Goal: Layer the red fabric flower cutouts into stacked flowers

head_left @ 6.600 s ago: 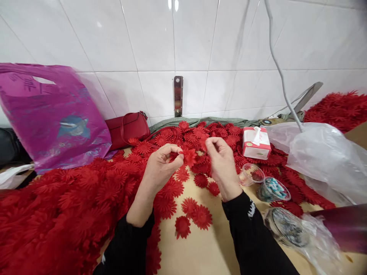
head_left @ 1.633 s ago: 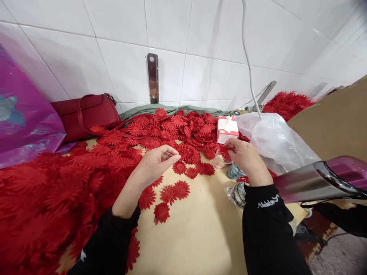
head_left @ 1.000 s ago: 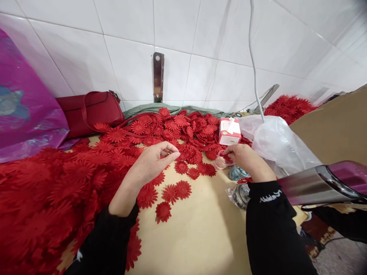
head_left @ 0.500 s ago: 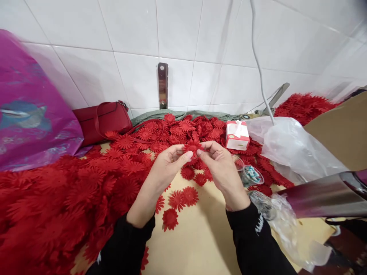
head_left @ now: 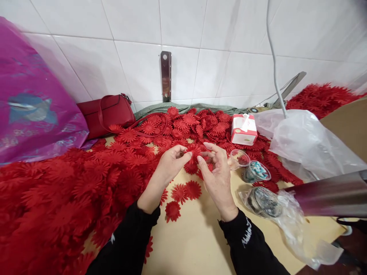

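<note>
Between the thumb and fingers of my left hand (head_left: pixel 168 166) is a red artificial flower (head_left: pixel 194 152), held up over the table. My right hand (head_left: pixel 218 179) is just to the right of the flower, its thumb and fingertips apart with a gap between them. Whether a fingertip still brushes the petals I cannot tell. Below the hands a few loose red flower pieces (head_left: pixel 172 211) lie flat on the pale yellow tabletop (head_left: pixel 192 236).
A large heap of red flowers (head_left: pixel 63 194) covers the left and back. To the right stand a tissue box (head_left: pixel 244 130), an empty clear cup (head_left: pixel 239 159), a cup of blue-and-white pieces (head_left: pixel 256 172), a bagged container (head_left: pixel 265 202) and a metallic flask (head_left: pixel 332 194). A red handbag (head_left: pixel 106 114) rests behind.
My right hand has let go of the flower and its fingers have spread, drawing slightly away to the right. My left hand keeps the flower. The view has shifted a little.
</note>
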`<move>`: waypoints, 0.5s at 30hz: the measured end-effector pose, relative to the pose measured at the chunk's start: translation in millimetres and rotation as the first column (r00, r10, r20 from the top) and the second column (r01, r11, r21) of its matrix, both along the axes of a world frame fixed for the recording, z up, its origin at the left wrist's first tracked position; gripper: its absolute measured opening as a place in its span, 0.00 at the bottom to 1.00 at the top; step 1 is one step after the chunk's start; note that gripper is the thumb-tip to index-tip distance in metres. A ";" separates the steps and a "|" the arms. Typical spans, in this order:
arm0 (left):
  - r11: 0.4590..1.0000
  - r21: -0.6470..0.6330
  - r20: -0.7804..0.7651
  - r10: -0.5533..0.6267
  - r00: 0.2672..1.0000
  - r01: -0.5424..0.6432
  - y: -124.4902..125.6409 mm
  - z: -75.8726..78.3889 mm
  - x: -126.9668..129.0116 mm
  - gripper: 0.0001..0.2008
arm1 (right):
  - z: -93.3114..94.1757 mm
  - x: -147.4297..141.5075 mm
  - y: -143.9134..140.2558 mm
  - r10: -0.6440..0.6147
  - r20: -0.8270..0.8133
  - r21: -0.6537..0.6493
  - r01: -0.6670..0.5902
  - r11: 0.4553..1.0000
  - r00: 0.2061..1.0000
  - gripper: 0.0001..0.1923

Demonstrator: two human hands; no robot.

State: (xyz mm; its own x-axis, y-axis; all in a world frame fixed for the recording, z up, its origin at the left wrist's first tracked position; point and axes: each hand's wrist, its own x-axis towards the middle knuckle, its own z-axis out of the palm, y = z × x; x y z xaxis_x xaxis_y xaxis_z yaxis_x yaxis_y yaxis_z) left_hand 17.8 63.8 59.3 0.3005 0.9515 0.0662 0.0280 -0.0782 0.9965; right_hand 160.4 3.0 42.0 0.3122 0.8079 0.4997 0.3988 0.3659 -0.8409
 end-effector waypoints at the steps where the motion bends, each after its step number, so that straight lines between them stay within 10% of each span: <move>1: 1.000 -0.010 0.007 -0.003 1.000 0.003 -2.8 -1.1 0.9 0.11 | -2.8 0.7 -2.0 0.007 0.002 -0.004 -0.007 1.000 1.000 0.17; 9: 0.995 0.013 -0.073 0.097 0.993 -0.097 -39.4 -38.4 -9.1 0.14 | -30.8 -9.3 -6.6 0.138 -0.134 -0.089 -0.151 0.985 0.981 0.11; 15: 0.999 0.040 -0.008 0.017 1.000 -0.016 -48.4 -53.4 -21.1 0.12 | -33.5 -16.3 -5.0 0.195 0.125 0.032 -0.201 0.979 0.973 0.11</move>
State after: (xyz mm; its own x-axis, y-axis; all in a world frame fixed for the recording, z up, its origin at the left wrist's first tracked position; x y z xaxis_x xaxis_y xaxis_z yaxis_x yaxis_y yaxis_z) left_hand -3.3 15.4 5.9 0.2854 0.9530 0.1022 0.0382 -0.1178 0.9923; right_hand 144.2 -2.0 8.5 0.0834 0.8240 0.5605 0.4126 0.4834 -0.7721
